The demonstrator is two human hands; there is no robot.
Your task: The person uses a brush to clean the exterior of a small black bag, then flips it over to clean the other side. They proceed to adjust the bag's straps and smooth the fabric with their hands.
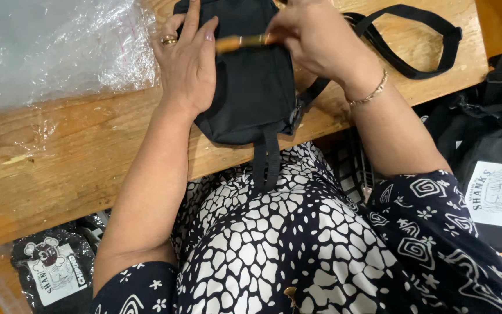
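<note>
Top of the black bag (254, 75) cut off at twelve o'clock, right hand (315, 38) fingertips lost past the same edge, its grip on the blurred tan stick (242, 42) unclear, strap (413, 40) partly hidden behind the wrist.

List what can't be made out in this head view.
- Top of the black bag: cut off by the upper edge.
- Thin tan tool: its working end is blurred, its rear hidden inside the right hand.
- Bag face under the left hand: covered by the palm.
</note>
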